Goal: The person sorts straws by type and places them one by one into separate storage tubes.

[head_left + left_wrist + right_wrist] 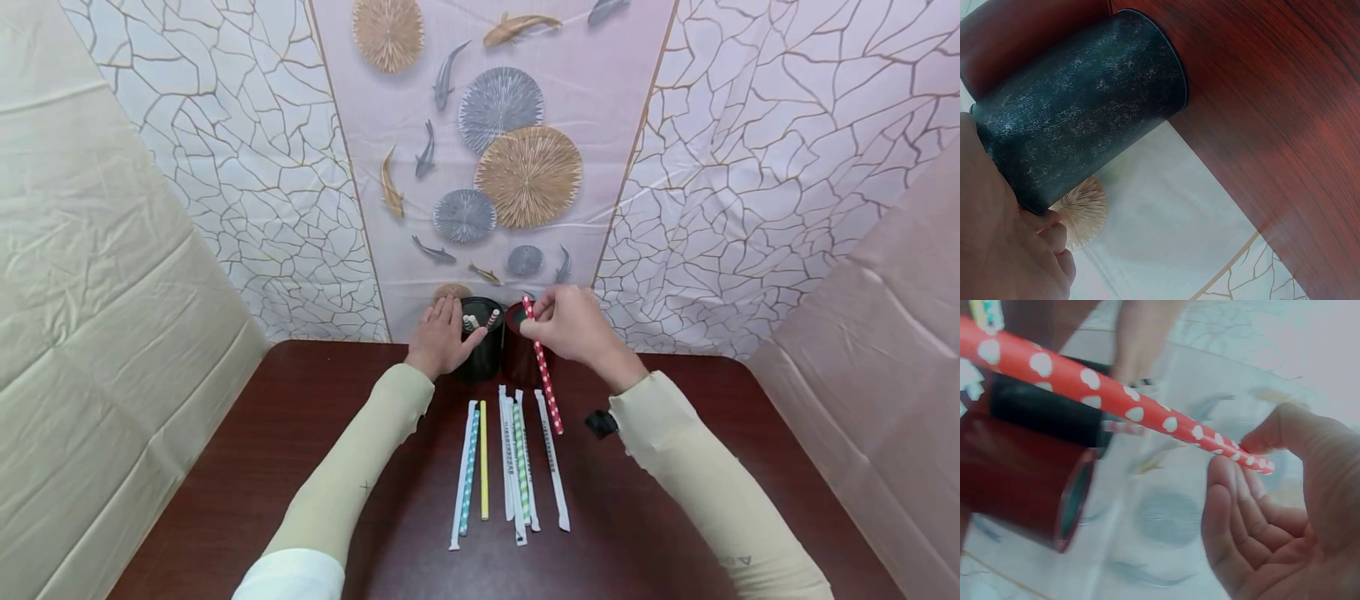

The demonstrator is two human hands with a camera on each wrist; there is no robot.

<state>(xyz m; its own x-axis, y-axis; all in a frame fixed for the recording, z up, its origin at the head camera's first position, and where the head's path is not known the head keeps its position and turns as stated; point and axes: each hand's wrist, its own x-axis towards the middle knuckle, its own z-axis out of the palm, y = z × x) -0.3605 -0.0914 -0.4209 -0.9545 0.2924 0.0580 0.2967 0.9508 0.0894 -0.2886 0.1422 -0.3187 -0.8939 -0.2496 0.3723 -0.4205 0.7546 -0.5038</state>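
My right hand point(570, 327) pinches a red straw with white hearts point(546, 379) near its upper end; the straw slants down in front of a dark red cup point(517, 358). In the right wrist view, thumb and fingertips meet on the straw point(1135, 412), and the mouth of the red cup point(1016, 478) faces that hand. My left hand point(441, 337) rests against the left side of a black cup point(486, 354), which holds several striped straws point(494, 317). The left wrist view shows the hand point(1010, 250) at the rim end of the black cup point(1085, 106), the two cups side by side.
On the dark wooden table point(315, 450) lie a yellow straw point(484, 462), a blue patterned straw point(470, 475), a green striped straw point(521, 467) and several white-wrapped straws point(553, 467). A small black object point(601, 424) is beside my right sleeve. Patterned cloth point(525, 175) hangs behind the cups.
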